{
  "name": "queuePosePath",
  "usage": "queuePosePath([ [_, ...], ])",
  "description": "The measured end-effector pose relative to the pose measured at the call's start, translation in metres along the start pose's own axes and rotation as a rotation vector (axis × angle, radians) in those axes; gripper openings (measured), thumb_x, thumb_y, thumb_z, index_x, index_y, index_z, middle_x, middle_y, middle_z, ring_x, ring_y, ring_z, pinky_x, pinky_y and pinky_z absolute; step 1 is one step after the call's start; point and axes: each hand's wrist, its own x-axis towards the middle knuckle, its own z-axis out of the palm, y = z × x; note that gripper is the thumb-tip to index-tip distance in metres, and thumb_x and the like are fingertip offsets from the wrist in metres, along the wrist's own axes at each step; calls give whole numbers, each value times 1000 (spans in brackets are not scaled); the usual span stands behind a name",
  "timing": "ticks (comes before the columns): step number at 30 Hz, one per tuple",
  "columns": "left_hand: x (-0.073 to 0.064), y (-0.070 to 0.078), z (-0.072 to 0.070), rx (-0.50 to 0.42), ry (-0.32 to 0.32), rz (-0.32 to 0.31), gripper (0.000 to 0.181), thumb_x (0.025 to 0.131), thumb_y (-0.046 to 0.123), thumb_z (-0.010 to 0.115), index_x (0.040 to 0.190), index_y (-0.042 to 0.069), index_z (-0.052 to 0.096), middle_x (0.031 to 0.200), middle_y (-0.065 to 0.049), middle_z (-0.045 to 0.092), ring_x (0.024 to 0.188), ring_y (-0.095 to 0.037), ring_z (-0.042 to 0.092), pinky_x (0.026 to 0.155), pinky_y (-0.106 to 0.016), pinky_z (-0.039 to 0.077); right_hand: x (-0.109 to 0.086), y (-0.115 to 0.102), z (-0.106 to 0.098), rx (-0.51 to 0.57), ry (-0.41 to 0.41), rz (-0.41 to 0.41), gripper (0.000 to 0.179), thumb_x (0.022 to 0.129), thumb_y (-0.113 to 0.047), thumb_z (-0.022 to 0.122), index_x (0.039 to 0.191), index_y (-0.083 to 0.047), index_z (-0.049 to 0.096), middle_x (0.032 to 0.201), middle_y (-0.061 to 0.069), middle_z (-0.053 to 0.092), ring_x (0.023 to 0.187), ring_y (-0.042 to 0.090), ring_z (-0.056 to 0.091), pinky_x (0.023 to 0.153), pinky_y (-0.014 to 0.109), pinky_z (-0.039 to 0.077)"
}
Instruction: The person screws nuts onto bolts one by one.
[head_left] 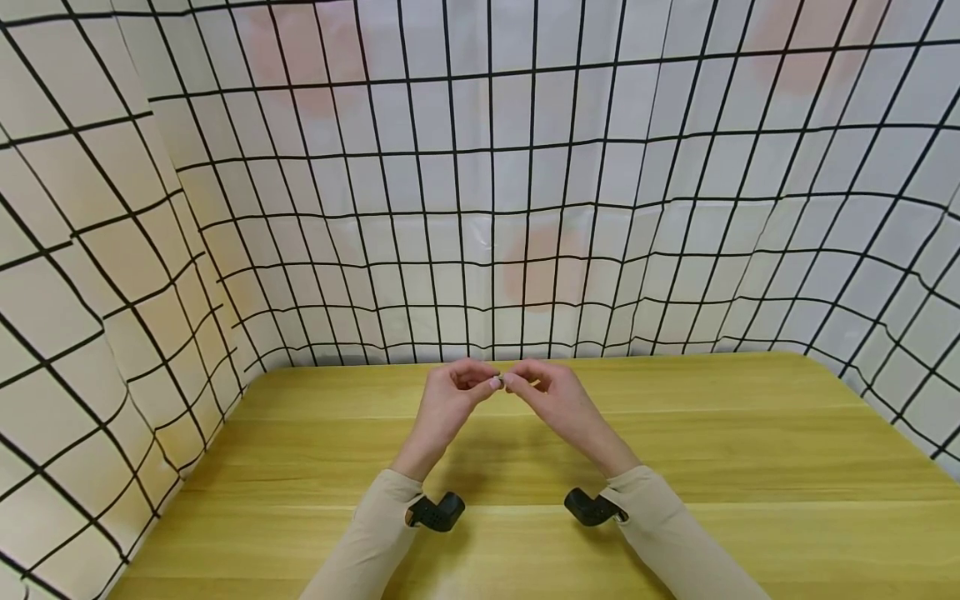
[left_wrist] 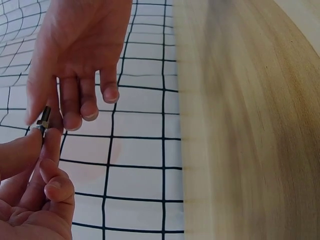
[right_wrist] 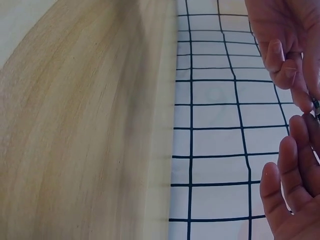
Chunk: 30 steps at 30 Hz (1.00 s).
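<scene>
Over the far part of the table, my left hand (head_left: 444,407) and right hand (head_left: 564,408) meet fingertip to fingertip around a small metal bolt (left_wrist: 46,113). A silvery nut (left_wrist: 42,123) sits on the bolt's shaft. In the left wrist view, my left thumb and index finger pinch the bolt at the nut's end. The right thumb and index finger stand on either side of the dark shaft and pinch it, with the other right fingers extended. Only a sliver of the hardware shows at the right wrist view's edge; fingers hide the rest.
Beneath the hands lies a wooden table (head_left: 315,467) with pale yellow grain. White sheets with a black grid (head_left: 450,183) rise behind it and along both sides. A black wrist camera (head_left: 438,511) is on the left sleeve, another (head_left: 591,507) on the right.
</scene>
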Motion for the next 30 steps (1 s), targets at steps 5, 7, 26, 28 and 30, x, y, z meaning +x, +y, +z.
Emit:
queuePosePath([
  [5, 0, 1, 0, 9, 3, -12, 9, 90, 10, 73, 98, 6, 75, 89, -5, 71, 88, -28, 67, 78, -34, 53, -1, 1, 0, 15, 6, 6, 26, 99, -43, 57, 104, -22, 72, 99, -6, 68, 92, 15, 60, 76, 42, 49],
  [7, 0, 1, 0, 14, 6, -9, 9, 90, 10, 73, 98, 5, 75, 88, -5, 71, 86, -24, 67, 77, -33, 53, -1, 1, -1, 33, 0, -6, 22, 99, -40, 60, 108, -23, 71, 101, -7, 67, 94, 14, 60, 79, 42, 48],
  [26, 1, 0, 1, 11, 0, -10, 9, 90, 8, 72, 98, 5, 75, 89, -5, 72, 85, -18, 68, 81, -35, 53, 0, 1, -1, 43, -13, -118, 9, 96, -18, 67, 105, -21, 65, 97, -6, 64, 91, 14, 59, 80, 40, 48],
  [28, 1, 0, 1, 15, 1, -11, 9, 90, 8, 72, 98, 5, 75, 89, -5, 72, 85, -18, 68, 81, -35, 53, 0, 1, -1, 33, -10, -108, 9, 96, -19, 67, 105, -19, 66, 97, -5, 65, 91, 14, 59, 79, 40, 48],
  [30, 1, 0, 1, 21, 3, -9, 9, 90, 8, 72, 98, 6, 75, 89, -5, 72, 85, -17, 67, 81, -35, 53, 0, 0, -1, 29, -11, -92, 10, 96, -22, 67, 105, -19, 67, 97, -5, 66, 90, 14, 60, 80, 41, 48],
])
